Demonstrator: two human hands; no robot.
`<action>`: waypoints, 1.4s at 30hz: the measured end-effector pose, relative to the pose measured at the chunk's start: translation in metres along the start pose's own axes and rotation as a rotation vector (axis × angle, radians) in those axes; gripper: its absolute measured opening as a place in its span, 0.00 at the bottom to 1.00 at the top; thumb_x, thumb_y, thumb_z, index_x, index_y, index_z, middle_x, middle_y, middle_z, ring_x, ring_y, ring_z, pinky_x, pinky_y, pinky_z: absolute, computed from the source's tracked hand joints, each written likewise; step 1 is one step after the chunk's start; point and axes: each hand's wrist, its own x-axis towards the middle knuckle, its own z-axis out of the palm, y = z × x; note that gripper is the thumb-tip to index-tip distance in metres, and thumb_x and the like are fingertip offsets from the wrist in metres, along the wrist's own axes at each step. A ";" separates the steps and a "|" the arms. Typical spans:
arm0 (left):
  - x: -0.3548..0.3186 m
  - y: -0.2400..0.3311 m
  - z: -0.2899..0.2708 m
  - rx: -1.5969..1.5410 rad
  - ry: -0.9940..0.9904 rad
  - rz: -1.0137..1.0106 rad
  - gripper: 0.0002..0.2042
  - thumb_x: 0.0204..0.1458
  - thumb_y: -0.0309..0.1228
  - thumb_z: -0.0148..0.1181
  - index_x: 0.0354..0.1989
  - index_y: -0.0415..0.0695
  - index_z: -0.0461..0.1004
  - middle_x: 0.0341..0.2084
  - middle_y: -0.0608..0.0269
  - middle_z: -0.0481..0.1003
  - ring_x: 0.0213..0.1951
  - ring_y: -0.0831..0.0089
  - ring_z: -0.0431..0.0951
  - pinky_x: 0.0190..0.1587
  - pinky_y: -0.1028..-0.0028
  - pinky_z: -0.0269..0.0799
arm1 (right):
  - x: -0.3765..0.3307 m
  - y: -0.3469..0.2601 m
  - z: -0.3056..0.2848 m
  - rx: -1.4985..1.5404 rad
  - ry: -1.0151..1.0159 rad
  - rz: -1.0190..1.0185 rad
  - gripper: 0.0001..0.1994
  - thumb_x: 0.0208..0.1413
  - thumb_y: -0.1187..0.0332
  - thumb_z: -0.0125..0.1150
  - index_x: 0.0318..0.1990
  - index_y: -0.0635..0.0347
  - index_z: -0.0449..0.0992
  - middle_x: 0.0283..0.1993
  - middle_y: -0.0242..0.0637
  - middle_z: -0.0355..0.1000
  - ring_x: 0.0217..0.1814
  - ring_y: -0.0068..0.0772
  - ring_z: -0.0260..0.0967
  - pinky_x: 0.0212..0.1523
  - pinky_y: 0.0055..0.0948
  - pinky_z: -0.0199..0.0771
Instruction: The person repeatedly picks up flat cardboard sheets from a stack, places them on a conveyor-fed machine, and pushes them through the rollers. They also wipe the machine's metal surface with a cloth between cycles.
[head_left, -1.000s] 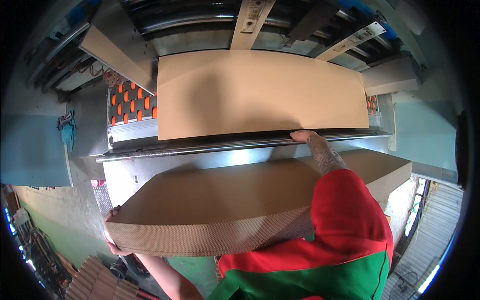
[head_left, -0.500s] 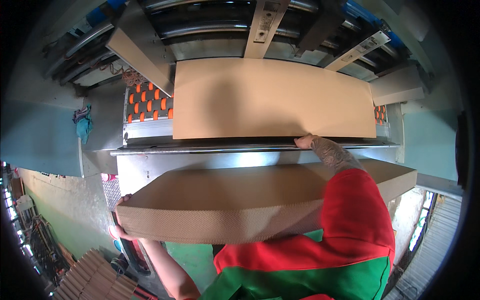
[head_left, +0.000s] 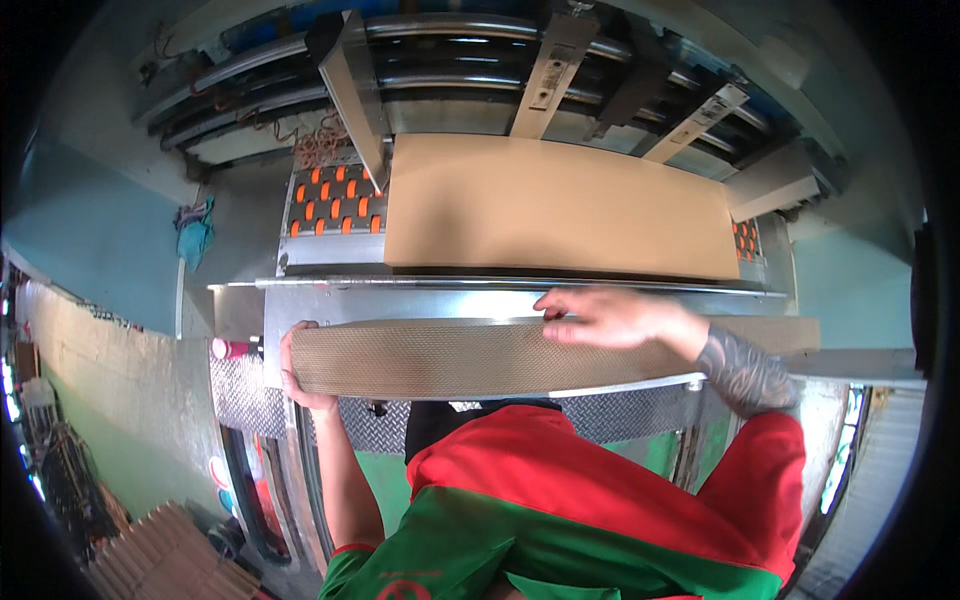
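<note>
A thick stack of corrugated cardboard sheets (head_left: 440,360) stands in front of my body, its fluted edges turned up toward me. My left hand (head_left: 303,365) is closed round the stack's left end, fingers at the far corner. Above the right half of the stack reaches my right hand (head_left: 615,315), fingers stretched out to the left and holding nothing; whether it touches the edges I cannot tell. Beyond the metal bar (head_left: 480,286), a flat brown cardboard sheet (head_left: 560,205) lies in the machine, possibly with more beneath it.
Orange rollers (head_left: 335,205) show left of the sheet. An upright metal guide (head_left: 355,100) borders its left side, and another guide (head_left: 775,185) its right. A teal rag (head_left: 195,235) hangs at the left. Folded cardboard (head_left: 170,560) lies on the floor at lower left.
The stack has tipped from lying flatter to showing mainly its fluted edges. My right hand has left the metal bar and come back over the stack. My left hand keeps its hold.
</note>
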 end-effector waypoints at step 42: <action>0.018 0.012 -0.004 0.154 -0.291 0.081 0.43 0.60 0.67 0.46 0.58 0.31 0.66 0.49 0.49 0.74 0.51 0.64 0.75 0.56 0.64 0.70 | 0.040 -0.078 0.148 -0.402 1.185 0.257 0.16 0.61 0.69 0.53 0.55 0.58 0.77 0.58 0.45 0.75 0.68 0.51 0.68 0.79 0.59 0.51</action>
